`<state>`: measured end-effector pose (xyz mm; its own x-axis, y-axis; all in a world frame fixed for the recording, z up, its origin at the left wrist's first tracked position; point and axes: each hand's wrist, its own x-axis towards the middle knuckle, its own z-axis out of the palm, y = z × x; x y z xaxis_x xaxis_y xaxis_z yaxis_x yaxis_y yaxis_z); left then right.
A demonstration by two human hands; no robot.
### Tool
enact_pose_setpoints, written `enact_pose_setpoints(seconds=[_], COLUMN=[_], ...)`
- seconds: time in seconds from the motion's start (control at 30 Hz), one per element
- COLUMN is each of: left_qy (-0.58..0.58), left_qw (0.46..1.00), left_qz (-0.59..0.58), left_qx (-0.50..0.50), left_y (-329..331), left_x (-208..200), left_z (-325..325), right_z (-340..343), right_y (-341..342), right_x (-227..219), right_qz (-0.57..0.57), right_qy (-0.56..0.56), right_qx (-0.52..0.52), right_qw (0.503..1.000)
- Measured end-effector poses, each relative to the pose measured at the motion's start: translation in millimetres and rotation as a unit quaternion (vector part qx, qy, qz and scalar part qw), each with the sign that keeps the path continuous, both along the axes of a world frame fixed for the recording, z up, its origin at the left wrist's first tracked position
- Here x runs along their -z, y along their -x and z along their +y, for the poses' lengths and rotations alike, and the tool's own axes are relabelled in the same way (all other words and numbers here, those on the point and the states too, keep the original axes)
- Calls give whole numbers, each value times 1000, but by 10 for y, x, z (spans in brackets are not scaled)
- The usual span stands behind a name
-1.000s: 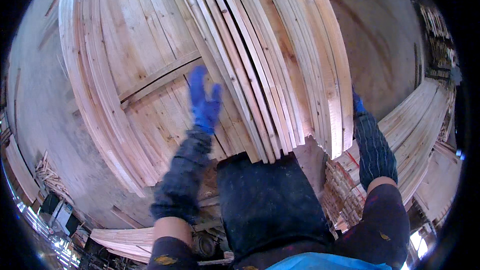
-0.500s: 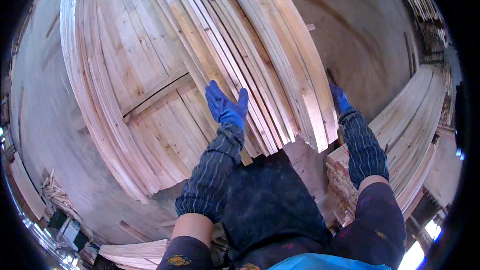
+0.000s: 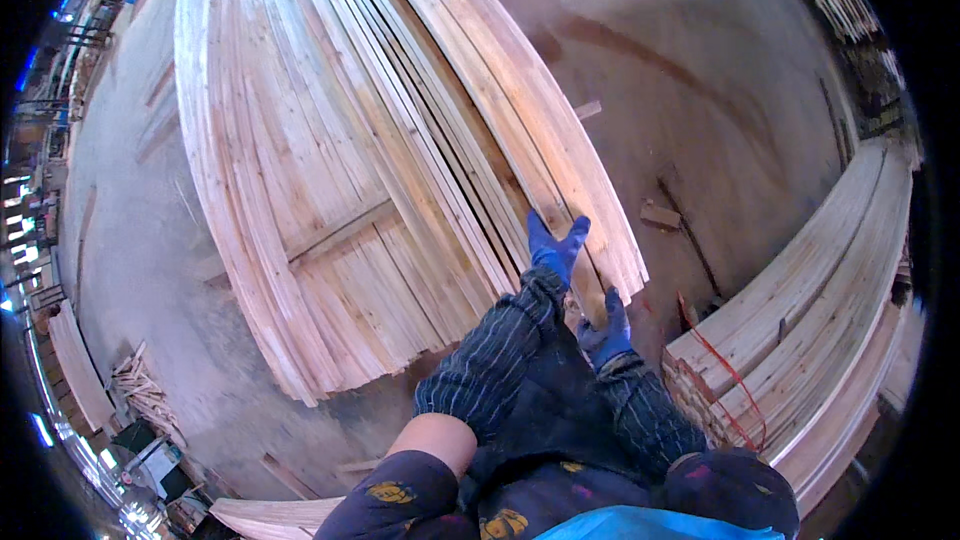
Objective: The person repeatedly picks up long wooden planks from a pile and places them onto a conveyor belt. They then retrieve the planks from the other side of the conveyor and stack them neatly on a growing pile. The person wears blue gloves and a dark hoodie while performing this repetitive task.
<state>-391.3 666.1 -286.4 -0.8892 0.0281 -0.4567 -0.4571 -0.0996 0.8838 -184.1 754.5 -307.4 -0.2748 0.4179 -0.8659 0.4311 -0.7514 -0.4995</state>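
Long pale planks (image 3: 330, 210) lie side by side in a broad stack in front of me. My left hand (image 3: 558, 248), in a blue glove, rests on top of the right-hand planks with thumb and fingers spread apart. Just nearer to me, my right hand (image 3: 606, 335), also gloved, is closed on the near end of a board (image 3: 592, 308). Its thumb lies up along the wood, and the other fingers are partly hidden. At the stack's right edge, a wider plank (image 3: 612, 240) runs past both hands.
A crosswise batten (image 3: 345, 230) lies on the stack. Another pile of boards (image 3: 800, 270) stands at the right, with a red strap (image 3: 735, 370) by its near end. Small wood offcuts (image 3: 660, 216) lie on the floor. Thin sticks (image 3: 145, 395) are heaped at the left.
My left hand has moved right across the stack to the right-hand planks. My right hand has come from the stack's outer side to a board's near end. The view has shifted.
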Motion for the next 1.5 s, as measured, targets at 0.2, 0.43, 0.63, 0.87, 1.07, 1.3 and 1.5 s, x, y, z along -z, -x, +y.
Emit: enact_pose_setpoints(seconds=[0.2,0.43,0.63,0.87,1.07,1.3,1.5], left_qy=[-118,-40,-88,40,385,497,532], left_qw=[988,991,981,940,906,858,816], left_qz=[-101,-128,-174,-334,-169,-101,-192], left_qx=[-13,15,-22,-57,-43,-80,-121], left_y=[-23,-92,-860,-3259,-5680,-4347,-5167], left_x=[143,-589,-1509,-2826,-2847,-3591,-4045], left_z=[-98,-625,-1795,-2684,-2256,-2703,-3315], right_z=[-353,-214,-556,-2250,-2775,-3216,-3653], right_y=[466,511,1321,3332,3550,1392,534], right_x=[-758,-1502,-1219,-1961,-2176,-2231,-2461], right_qz=[78,20,132,304,233,212,282], right_qy=[170,255,329,385,197,377,478], right_qx=[114,-102,-266,-366,-452,-426,-468], right_qw=[976,961,896,791,838,795,687])
